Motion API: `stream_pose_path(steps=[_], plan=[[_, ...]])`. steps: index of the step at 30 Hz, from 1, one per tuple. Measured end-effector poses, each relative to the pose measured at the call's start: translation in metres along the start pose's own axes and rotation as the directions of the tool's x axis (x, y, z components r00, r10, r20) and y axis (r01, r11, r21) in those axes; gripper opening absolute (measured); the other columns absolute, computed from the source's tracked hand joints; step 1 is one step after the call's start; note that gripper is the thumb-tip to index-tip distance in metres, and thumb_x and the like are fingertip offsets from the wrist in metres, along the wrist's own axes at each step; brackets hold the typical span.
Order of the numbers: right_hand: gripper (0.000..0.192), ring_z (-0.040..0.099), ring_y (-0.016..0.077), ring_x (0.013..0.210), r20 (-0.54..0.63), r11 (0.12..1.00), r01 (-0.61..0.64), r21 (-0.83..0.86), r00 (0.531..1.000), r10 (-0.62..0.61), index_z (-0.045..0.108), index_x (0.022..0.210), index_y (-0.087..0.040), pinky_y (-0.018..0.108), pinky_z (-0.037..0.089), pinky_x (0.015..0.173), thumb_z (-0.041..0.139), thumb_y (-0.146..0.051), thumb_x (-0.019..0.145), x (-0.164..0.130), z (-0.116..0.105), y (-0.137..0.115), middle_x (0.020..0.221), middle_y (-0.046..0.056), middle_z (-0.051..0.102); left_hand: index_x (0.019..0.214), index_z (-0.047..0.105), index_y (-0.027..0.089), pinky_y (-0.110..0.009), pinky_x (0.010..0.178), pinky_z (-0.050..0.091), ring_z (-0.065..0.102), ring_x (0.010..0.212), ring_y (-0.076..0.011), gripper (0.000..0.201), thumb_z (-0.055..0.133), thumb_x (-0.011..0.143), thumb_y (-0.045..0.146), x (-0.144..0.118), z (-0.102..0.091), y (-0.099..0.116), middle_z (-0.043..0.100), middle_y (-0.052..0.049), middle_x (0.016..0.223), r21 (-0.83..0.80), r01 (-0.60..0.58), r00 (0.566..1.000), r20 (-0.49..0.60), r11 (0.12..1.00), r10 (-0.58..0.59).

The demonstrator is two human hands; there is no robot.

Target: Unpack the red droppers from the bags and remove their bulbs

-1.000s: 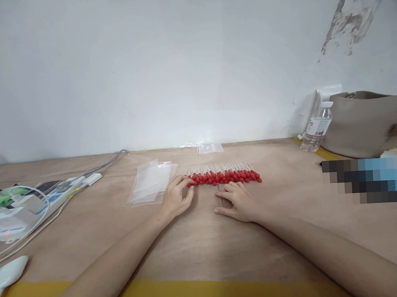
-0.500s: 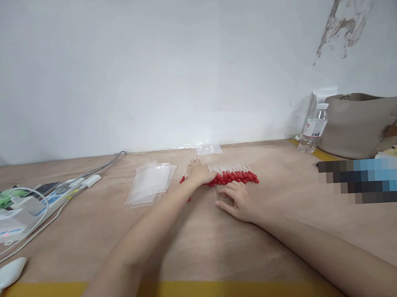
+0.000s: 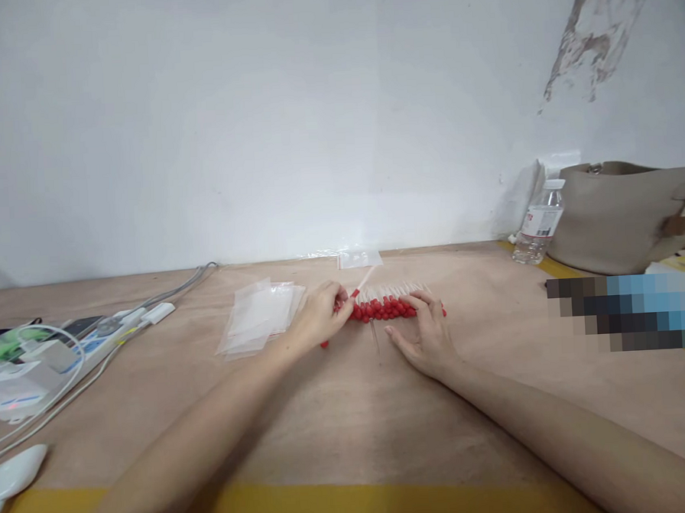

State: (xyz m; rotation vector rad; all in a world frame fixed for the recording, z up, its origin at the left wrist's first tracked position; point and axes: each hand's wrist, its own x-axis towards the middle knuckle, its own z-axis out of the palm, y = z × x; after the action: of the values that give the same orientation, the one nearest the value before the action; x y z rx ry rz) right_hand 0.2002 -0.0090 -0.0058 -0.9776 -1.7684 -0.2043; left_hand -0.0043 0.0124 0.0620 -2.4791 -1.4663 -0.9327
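A row of red-tipped sticks (image 3: 388, 306) lies on the wooden table (image 3: 350, 409), tips toward me. My left hand (image 3: 321, 316) sits at the row's left end and pinches one red-tipped stick (image 3: 362, 283), lifted and tilted up to the right. One loose red tip (image 3: 324, 344) shows below that hand. My right hand (image 3: 424, 332) rests on the table with its fingers spread over the right half of the row. A stack of small clear bags (image 3: 261, 316) lies just left of my left hand.
A power strip with chargers and cables (image 3: 66, 349) fills the left side, with a white object (image 3: 12, 473) at the near left edge. A clear bag (image 3: 359, 258) lies by the wall. A water bottle (image 3: 537, 223) and beige bag (image 3: 627, 212) stand at the right.
My left hand reached over the row's left end, then drew back holding one stick raised. My right hand slid forward from the bare table onto the sticks.
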Motion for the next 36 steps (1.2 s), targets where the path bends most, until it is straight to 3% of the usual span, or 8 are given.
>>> stream_pose_path(steps=[5, 9, 13, 17, 22, 28, 36], plan=[[0.052, 0.044, 0.0257, 0.106, 0.147, 0.989, 0.148, 0.006, 0.978, -0.148, 0.039, 0.123, -0.021, 0.042, 0.035, 0.088, 0.053, -0.041, 0.077, -0.001, -0.006, -0.003, 0.115, 0.012, 0.047, 0.078, 0.05, 0.017, -0.023, 0.057, 0.04, 0.05, 0.06, -0.0113, 0.013, 0.041, 0.084, 0.025, -0.048, 0.008, -0.004, 0.054, -0.001, 0.07, -0.06, -0.236, 0.967, 0.085, 0.97, 0.24], [0.045, 0.05, 0.0217, 0.093, 0.315, 0.974, 0.225, 0.01, 0.924, -0.217, 0.046, 0.12, -0.019, 0.04, 0.032, 0.084, 0.049, -0.042, 0.081, -0.003, -0.004, -0.006, 0.099, 0.009, 0.059, 0.08, 0.048, 0.017, -0.022, 0.059, 0.041, 0.051, 0.063, -0.0108, 0.011, 0.042, 0.086, 0.025, -0.062, 0.026, -0.008, 0.055, -0.002, 0.073, -0.129, -0.275, 0.961, 0.0, 0.953, 0.278], [0.033, 0.05, 0.0185, 0.087, 0.365, 0.964, 0.264, 0.008, 0.897, -0.249, 0.055, 0.11, -0.02, 0.036, 0.03, 0.081, 0.047, -0.039, 0.083, -0.003, 0.001, -0.003, 0.091, 0.006, 0.062, 0.082, 0.049, 0.018, -0.023, 0.064, 0.044, 0.054, 0.07, -0.0116, 0.009, 0.044, 0.085, 0.024, -0.066, 0.034, -0.009, 0.058, -0.003, 0.078, -0.162, -0.312, 0.95, -0.03, 0.936, 0.311], [0.021, 0.048, 0.015, 0.076, 0.373, 0.959, 0.282, 0.012, 0.889, -0.266, 0.062, 0.094, -0.022, 0.033, 0.029, 0.076, 0.044, -0.031, 0.086, -0.004, 0.004, -0.001, 0.073, 0.003, 0.061, 0.085, 0.051, 0.017, -0.024, 0.067, 0.045, 0.056, 0.073, -0.0127, 0.009, 0.046, 0.084, 0.025, -0.066, 0.032, -0.007, 0.059, -0.004, 0.079, -0.181, -0.308, 0.951, -0.053, 0.934, 0.303], [0.021, 0.046, 0.0138, 0.071, 0.354, 0.95, 0.312, 0.02, 0.886, -0.299, 0.063, 0.083, -0.019, 0.031, 0.028, 0.073, 0.044, -0.027, 0.086, -0.004, 0.006, -0.005, 0.067, 0.002, 0.058, 0.108, 0.05, 0.018, -0.035, 0.088, 0.039, 0.049, 0.103, -0.0196, 0.03, 0.053, 0.081, 0.031, -0.059, 0.032, -0.001, 0.056, -0.008, 0.106, -0.123, -0.366, 0.931, -0.065, 0.923, 0.36], [0.027, 0.043, 0.012, 0.065, 0.331, 0.943, 0.318, 0.096, 0.883, -0.332, 0.06, 0.071, -0.017, 0.03, 0.028, 0.07, 0.042, -0.028, 0.087, -0.005, 0.01, -0.013, 0.06, 0.001, 0.053, 0.09, 0.058, 0.019, -0.034, 0.084, 0.038, 0.05, 0.094, -0.0182, 0.013, 0.049, 0.084, 0.025, -0.055, 0.032, 0.0, 0.06, -0.004, 0.093, -0.026, -0.45, 0.893, -0.025, 0.892, 0.45], [0.024, 0.037, 0.0123, 0.063, 0.267, 0.91, 0.357, 0.21, 0.875, -0.404, 0.06, 0.072, -0.014, 0.027, 0.032, 0.065, 0.043, -0.022, 0.086, -0.009, 0.013, -0.011, 0.058, 0.001, 0.045, 0.08, 0.056, 0.016, -0.036, 0.083, 0.033, 0.048, 0.087, -0.0174, 0.022, 0.04, 0.088, 0.028, -0.055, 0.022, 0.004, 0.058, -0.004, 0.083, 0.044, -0.457, 0.884, 0.136, 0.888, 0.448]])
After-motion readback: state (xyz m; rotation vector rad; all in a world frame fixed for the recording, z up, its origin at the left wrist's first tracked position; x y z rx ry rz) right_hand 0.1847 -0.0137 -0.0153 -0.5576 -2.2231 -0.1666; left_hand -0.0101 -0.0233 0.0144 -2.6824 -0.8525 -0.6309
